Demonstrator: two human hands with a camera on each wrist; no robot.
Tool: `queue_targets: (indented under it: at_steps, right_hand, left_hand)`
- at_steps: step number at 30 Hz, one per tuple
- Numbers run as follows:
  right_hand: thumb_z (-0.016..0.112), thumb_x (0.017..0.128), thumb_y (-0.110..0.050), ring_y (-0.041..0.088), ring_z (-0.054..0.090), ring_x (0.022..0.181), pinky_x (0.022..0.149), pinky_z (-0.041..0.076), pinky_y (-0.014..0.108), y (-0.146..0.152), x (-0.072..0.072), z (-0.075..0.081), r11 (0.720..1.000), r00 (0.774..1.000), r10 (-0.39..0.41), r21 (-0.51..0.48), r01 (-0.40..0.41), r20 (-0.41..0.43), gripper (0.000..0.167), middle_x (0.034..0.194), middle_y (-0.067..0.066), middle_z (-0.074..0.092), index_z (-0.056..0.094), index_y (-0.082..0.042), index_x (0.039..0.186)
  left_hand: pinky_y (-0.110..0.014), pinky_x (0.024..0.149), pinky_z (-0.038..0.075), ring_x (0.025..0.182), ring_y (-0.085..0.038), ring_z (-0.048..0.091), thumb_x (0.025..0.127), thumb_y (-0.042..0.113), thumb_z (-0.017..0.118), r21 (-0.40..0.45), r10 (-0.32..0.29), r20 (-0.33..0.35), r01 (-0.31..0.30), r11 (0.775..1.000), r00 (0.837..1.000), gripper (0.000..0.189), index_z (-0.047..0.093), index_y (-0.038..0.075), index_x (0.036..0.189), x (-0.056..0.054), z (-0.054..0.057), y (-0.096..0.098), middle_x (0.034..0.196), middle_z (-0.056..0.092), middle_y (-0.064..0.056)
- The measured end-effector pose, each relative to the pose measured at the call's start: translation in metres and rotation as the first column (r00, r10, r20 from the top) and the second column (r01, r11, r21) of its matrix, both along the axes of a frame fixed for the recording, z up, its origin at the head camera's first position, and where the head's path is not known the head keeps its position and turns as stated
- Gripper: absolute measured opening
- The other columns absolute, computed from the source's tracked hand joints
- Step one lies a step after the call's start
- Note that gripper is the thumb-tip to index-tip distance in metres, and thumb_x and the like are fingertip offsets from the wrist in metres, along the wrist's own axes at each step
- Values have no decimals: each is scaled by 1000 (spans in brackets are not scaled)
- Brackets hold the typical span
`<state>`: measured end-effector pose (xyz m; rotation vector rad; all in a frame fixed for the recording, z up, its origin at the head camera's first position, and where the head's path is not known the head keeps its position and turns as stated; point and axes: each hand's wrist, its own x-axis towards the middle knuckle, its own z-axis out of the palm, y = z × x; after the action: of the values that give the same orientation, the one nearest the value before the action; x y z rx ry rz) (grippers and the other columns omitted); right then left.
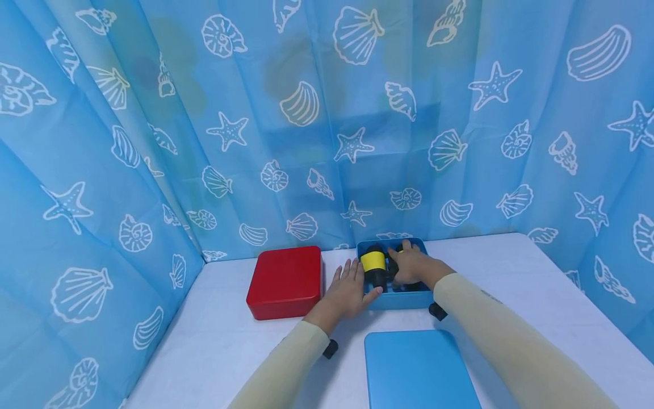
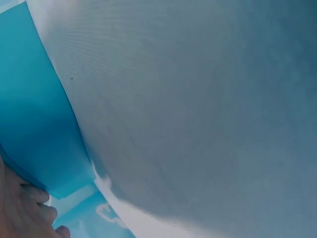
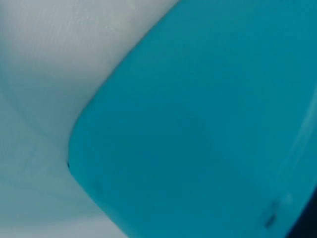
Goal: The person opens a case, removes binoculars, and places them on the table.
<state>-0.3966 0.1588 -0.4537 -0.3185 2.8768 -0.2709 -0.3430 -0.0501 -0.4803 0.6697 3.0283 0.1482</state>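
Note:
Black binoculars with yellow bands [image 1: 373, 261] lie inside an uncovered blue box [image 1: 398, 301] at the back of the table. My right hand [image 1: 410, 266] reaches into the box from the right and grips the right barrel, covering much of it. Against the box's left wall rests my left hand [image 1: 346, 292], fingers straight and thumb stretched along the front. The left wrist view shows those fingertips [image 2: 47, 213] beside the blue box wall [image 2: 39, 99]. In the right wrist view the blue box [image 3: 188, 124] fills most of the picture; the right hand is out of sight there.
A closed red box [image 1: 286, 278] stands left of the blue one. Nearer the front lies a flat blue lid [image 1: 419, 369] on the white-covered table [image 1: 204, 352]. A blue curtain with shell prints [image 1: 317, 142] hangs behind and at the sides.

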Motion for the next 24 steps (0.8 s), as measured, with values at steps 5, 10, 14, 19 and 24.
queue_targets:
  at_steps: [5,10,14,19,24]
  right_hand:
    - [81,72,-49,54,18,136,96,32,73,3,1,11,1000,1000,21,16,-21,6,104,154,32,7,28,-15,154]
    - [80,75,-47,53,18,137,96,31,73,4,1,19,999,999,36,22,-37,22,100,156,30,5,27,-16,155]
    - [80,74,-47,53,21,136,95,33,72,4,0,23,998,999,49,44,-49,7,101,155,31,8,28,-15,154]
    - [81,74,-47,53,22,135,97,33,70,5,-1,29,997,999,54,54,-54,10,101,154,31,10,28,-14,154]
    - [81,73,-47,52,25,134,97,34,70,9,1,38,995,997,74,65,-74,-1,101,154,31,10,29,-15,154]
  left_hand:
    - [-47,116,10,148,-26,6,87,79,18,-8,-4,-5,4,1000,1000,99,10,10,157,0,1,0,162,10,-5]
    - [-46,116,11,148,-26,8,88,79,20,-12,0,0,0,1000,1000,98,12,10,157,1,2,0,162,11,-5]
    - [-46,116,12,148,-26,9,89,78,22,-19,4,1,-4,1000,1000,97,13,10,157,2,4,1,162,12,-5]
    - [-46,116,12,148,-26,8,89,77,22,-22,8,3,-8,1000,1000,96,12,10,157,2,4,1,162,12,-5]
    - [-46,116,11,148,-27,7,89,78,20,-40,2,-8,-3,999,1000,97,11,10,157,2,3,2,162,12,-6]
